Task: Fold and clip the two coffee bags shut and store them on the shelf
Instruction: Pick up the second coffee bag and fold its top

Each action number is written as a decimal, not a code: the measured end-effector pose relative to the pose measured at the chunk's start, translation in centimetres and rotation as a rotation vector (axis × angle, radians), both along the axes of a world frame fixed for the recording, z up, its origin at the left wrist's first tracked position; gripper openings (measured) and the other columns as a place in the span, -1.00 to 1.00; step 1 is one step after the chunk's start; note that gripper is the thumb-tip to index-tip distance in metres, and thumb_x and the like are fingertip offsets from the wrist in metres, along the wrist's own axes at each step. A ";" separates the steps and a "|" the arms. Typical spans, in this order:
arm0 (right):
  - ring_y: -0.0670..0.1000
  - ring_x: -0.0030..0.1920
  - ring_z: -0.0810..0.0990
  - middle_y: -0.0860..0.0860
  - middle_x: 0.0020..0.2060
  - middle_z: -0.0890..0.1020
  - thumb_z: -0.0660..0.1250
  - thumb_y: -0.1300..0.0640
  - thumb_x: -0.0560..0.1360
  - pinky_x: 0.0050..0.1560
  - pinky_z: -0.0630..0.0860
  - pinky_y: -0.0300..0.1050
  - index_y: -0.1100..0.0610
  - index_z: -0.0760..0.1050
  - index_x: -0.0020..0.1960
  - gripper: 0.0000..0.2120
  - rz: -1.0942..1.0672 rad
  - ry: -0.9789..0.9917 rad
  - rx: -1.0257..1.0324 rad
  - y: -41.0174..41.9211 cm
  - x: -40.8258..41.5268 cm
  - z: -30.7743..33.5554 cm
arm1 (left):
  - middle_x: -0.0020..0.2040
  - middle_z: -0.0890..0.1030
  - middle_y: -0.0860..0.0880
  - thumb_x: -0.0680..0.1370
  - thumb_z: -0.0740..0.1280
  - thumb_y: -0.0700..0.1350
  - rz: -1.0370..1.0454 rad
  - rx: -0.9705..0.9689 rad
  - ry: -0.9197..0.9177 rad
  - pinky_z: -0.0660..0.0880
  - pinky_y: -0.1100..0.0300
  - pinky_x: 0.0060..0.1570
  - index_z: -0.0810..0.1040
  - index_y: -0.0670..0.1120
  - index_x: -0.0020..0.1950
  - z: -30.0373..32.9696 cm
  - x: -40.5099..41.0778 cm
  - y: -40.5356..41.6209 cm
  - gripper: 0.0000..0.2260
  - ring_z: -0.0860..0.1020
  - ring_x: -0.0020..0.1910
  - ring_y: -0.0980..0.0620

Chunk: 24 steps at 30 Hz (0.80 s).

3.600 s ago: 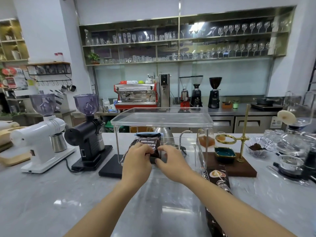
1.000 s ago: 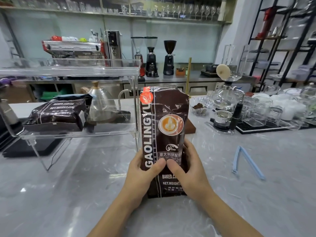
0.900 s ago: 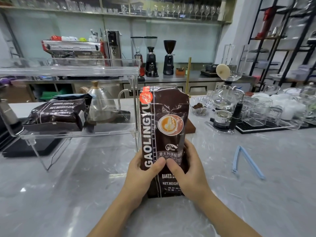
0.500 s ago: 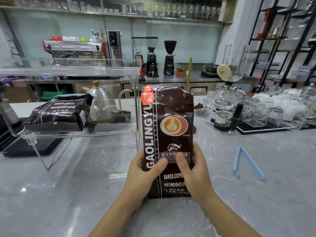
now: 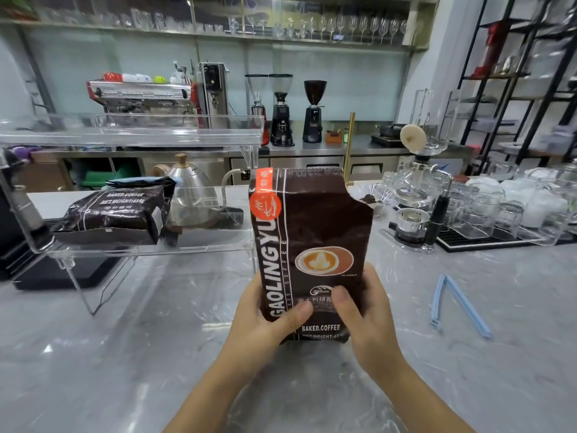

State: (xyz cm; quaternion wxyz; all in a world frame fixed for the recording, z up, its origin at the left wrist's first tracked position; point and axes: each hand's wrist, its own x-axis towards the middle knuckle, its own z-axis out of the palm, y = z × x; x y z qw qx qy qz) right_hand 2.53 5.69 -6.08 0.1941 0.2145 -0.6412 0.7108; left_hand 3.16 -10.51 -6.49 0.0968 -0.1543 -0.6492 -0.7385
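Tall coffee bag (image 5: 312,245) upright, long axis vertical, printed face toward person, top unfolded. Left hand (image 5: 265,320) and right hand (image 5: 365,320) grip its lower sides, thumbs pressed on front. Folded bag (image 5: 115,210) lies flat on clear shelf (image 5: 218,245), left. Blue clip (image 5: 459,304) open on marble counter (image 5: 125,354), right, apart from hands.

The upright coffee bag (image 5: 312,245) is coming up nearer the camera than a second ago, standing taller in view. The right hand (image 5: 368,320) is sliding its thumb higher up the bag's front, while the left hand (image 5: 265,323) is shifting only slightly.
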 end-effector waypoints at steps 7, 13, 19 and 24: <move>0.02 0.32 0.53 -0.14 0.28 0.57 0.23 -0.20 0.53 0.26 0.51 -0.04 -0.27 0.35 0.38 -0.59 0.106 -0.049 -0.019 -0.8 0.8 0.1 | 0.28 0.64 0.07 0.48 0.37 0.11 0.068 -0.072 0.083 0.54 0.17 0.22 0.40 -0.06 0.45 0.3 0.6 1.0 -0.43 0.59 0.29 0.09; -0.14 0.23 0.59 -0.20 0.18 0.63 0.27 -0.02 0.54 0.17 0.52 -0.26 -0.04 0.37 0.35 -0.60 0.097 -0.120 0.092 -0.8 0.1 -0.2 | 0.26 0.64 0.15 0.47 0.37 0.18 0.106 -0.128 0.032 0.56 0.14 0.24 0.42 0.06 0.42 0.0 0.2 0.8 -0.46 0.60 0.26 0.15; -0.20 0.05 0.66 -0.24 0.02 0.68 0.38 0.02 0.45 -0.02 0.53 -0.38 -0.06 0.46 0.20 -0.67 -0.042 -0.117 0.108 -1.0 0.2 -0.5 | 0.08 0.73 0.06 0.36 0.47 0.17 0.198 -0.101 -0.003 0.64 0.10 0.06 0.58 0.04 0.22 -1.1 0.2 1.3 -0.53 0.70 0.07 0.09; -0.19 0.01 0.67 -0.26 -0.03 0.68 0.46 -0.03 0.44 -0.04 0.54 -0.38 -0.07 0.47 0.14 -0.69 -0.122 -0.066 0.079 -1.1 0.7 -0.4 | -0.01 0.74 0.10 0.34 0.48 0.08 0.259 -0.110 0.038 0.60 0.27 -0.08 0.60 0.06 0.13 -1.1 0.4 1.5 -0.62 0.70 -0.01 0.11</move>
